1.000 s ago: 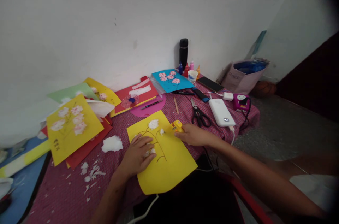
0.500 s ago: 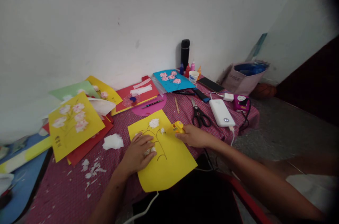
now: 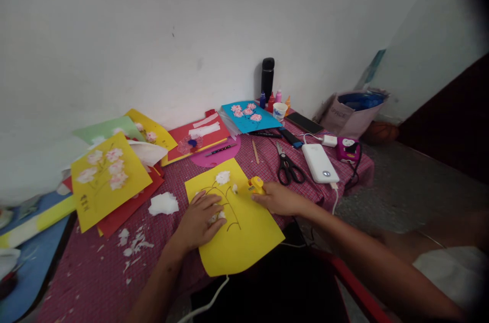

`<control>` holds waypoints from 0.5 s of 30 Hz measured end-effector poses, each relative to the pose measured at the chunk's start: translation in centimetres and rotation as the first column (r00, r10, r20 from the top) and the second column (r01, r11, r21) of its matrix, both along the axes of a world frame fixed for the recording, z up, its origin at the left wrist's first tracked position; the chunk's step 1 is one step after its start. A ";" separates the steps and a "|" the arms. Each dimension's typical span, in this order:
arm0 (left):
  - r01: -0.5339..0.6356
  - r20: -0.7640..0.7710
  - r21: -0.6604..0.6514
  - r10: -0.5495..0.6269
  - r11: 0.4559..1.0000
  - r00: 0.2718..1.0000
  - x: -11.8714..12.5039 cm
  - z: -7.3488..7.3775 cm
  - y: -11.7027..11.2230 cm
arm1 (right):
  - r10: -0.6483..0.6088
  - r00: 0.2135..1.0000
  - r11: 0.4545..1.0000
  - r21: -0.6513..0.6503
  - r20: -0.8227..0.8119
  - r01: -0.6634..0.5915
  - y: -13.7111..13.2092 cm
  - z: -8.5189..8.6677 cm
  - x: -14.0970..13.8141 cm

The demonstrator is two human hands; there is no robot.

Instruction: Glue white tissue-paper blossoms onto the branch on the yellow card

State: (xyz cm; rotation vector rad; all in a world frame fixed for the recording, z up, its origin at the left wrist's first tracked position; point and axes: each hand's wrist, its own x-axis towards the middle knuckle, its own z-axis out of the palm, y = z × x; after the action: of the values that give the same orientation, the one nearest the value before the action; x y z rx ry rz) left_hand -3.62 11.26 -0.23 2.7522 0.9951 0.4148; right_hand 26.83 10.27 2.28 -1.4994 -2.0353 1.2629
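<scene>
The left hand (image 3: 199, 220) lies across the yellow sheet (image 3: 248, 246). At the sheet's right edge, the right hand (image 3: 280, 198) grips a yellow tool (image 3: 256, 185), scissors (image 3: 283, 160) lying farther right.

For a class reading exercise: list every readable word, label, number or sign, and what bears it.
"PACE", perhaps incomplete: pale pinkish upright bag
Too blurred: handwriting, leftmost flowered yellow paper sheet
Too small: display, white rectangular power bank
Too small: marking, yellow plastic tool, right hand
Too small: lettering, slim black pen
</scene>
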 end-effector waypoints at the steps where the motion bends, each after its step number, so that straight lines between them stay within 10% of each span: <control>1: 0.002 0.005 0.001 -0.002 1.000 1.000 0.0 0.0 0.0 | -0.002 1.000 1.000 -0.003 -0.006 0.002 0.0 -0.1 0.0; 15: 0.004 0.010 0.008 -0.004 1.000 1.000 -0.2 -0.3 0.0 | 0.003 1.000 1.000 -0.011 0.024 -0.003 0.1 0.7 -0.2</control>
State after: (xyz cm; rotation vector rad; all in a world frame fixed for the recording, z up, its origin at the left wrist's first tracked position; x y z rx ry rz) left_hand -3.78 11.30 -0.53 2.7564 0.9871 0.4317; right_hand 26.62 10.41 3.03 -1.5246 -2.0501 1.2656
